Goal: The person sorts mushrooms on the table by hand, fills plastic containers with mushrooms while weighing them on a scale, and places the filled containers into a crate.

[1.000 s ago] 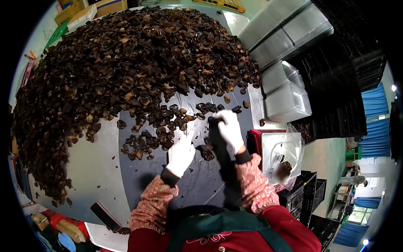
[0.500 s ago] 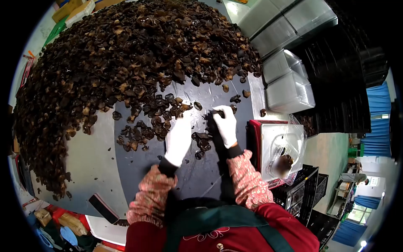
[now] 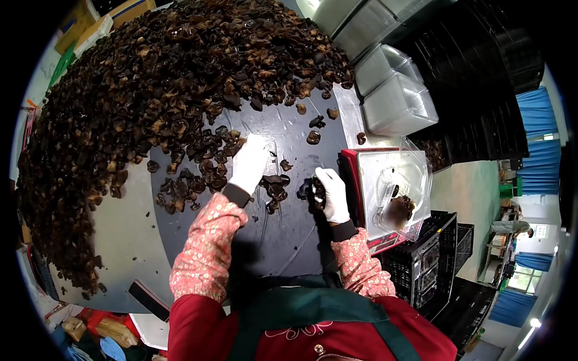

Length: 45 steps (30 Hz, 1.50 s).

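Observation:
My left hand (image 3: 250,163), in a white glove, reaches over the loose pieces at the near edge of a big heap of dark wood ear mushrooms (image 3: 180,72). Its fingertips point away from me, and whether they grip anything is hidden. My right hand (image 3: 333,195), also gloved, curls around a few dark wood ear mushrooms (image 3: 317,191) above the grey mat, close to the scale. Between the hands lies a small cluster of wood ears (image 3: 275,191). On the red scale (image 3: 368,174) rests a clear plastic tray (image 3: 383,207) with some mushroom in it.
Stacked clear plastic boxes (image 3: 400,105) stand at the back right, beside tall stacks of black crates (image 3: 475,90). More black crates (image 3: 424,271) are low on the right. A dark, pink-edged flat object (image 3: 149,299) lies at the table's near left edge.
My right hand has moved towards the scale and now shows wood ears in its fingers. My left hand has shifted further into the loose pieces. The camera view has turned slightly.

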Each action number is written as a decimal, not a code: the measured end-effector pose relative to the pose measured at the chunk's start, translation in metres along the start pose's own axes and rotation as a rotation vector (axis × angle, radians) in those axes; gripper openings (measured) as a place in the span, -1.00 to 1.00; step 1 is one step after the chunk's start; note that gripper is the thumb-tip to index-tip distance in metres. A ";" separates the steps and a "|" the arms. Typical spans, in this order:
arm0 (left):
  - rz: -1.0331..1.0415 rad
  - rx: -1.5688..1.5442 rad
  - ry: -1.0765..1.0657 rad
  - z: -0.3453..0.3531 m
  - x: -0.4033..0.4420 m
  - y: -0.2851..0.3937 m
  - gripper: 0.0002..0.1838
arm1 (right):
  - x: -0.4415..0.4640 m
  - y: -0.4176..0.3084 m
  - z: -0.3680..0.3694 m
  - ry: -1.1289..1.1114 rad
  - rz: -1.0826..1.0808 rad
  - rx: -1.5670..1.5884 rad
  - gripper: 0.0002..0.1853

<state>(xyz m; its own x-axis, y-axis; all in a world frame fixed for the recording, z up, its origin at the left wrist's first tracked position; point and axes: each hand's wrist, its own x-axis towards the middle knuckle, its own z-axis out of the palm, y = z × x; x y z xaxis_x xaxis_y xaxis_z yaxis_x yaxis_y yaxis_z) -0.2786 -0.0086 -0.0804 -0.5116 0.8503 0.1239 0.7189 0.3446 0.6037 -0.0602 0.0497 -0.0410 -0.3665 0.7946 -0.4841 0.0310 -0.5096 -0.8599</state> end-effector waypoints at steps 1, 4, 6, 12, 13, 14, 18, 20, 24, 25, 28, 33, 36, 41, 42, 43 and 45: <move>-0.064 -0.138 -0.017 -0.006 -0.011 0.002 -0.86 | -0.002 0.001 0.000 0.018 -0.014 -0.146 -0.86; 0.040 -0.385 0.038 -0.016 -0.043 0.004 -0.76 | 0.005 0.026 -0.002 0.109 -0.475 -0.616 -0.88; 0.104 -0.271 0.006 -0.022 -0.062 0.011 -0.61 | -0.004 0.028 0.003 0.092 -0.610 -0.833 -0.71; 0.081 -0.021 -0.147 -0.004 -0.079 0.028 -0.69 | -0.022 0.044 0.016 -0.017 -0.492 -1.168 -0.62; 0.070 -0.051 -0.123 -0.001 -0.079 0.028 -0.74 | -0.021 0.044 0.015 -0.042 -0.468 -1.215 -0.66; 0.077 -0.049 -0.118 0.002 -0.080 0.027 -0.74 | -0.024 0.043 0.013 -0.037 -0.475 -1.212 -0.66; 0.051 -0.107 -0.019 0.007 -0.082 0.018 -0.74 | -0.049 0.016 0.005 -0.034 -0.598 -0.865 -0.79; -0.021 -0.265 -0.018 -0.002 -0.088 0.017 -0.75 | -0.075 -0.023 -0.012 -0.036 -0.693 -0.601 -0.84; -0.290 -0.706 -0.150 -0.029 -0.092 0.058 -0.79 | -0.097 -0.098 -0.097 0.177 -0.786 -0.545 -0.83; -0.270 -0.888 -0.141 -0.037 -0.093 0.084 -0.78 | -0.110 -0.116 -0.110 0.270 -0.623 -0.454 -0.82; -0.023 -1.019 -0.140 -0.013 -0.085 0.154 -0.80 | -0.089 -0.113 -0.179 0.317 -0.765 -0.597 -0.81; 0.491 -0.646 -0.036 0.042 -0.078 0.278 -0.71 | -0.074 -0.091 -0.214 0.360 -0.844 -0.818 -0.72; 0.564 -0.188 0.155 0.091 -0.071 0.304 -0.86 | -0.070 -0.081 -0.235 0.263 -0.785 -0.856 -0.63; 0.606 -0.128 0.055 0.070 -0.082 0.306 -0.48 | -0.083 -0.084 -0.235 0.289 -0.745 -0.691 -0.65; 0.674 -0.164 0.089 0.062 -0.087 0.299 -0.37 | -0.087 -0.087 -0.229 0.349 -0.766 -0.633 -0.67; 0.627 -0.248 0.011 0.052 -0.092 0.288 -0.36 | -0.091 -0.089 -0.223 0.407 -0.787 -0.577 -0.70; 0.517 -0.415 -0.129 0.018 -0.102 0.270 -0.36 | -0.104 -0.096 -0.197 0.494 -0.851 -0.588 -0.75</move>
<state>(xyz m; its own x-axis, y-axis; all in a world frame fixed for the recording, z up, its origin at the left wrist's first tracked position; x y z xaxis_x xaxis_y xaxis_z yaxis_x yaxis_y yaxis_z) -0.0239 0.0047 0.0555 -0.0715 0.9141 0.3991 0.6029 -0.2792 0.7474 0.1581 0.0814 0.0597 -0.0756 0.9169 0.3920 0.4255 0.3852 -0.8189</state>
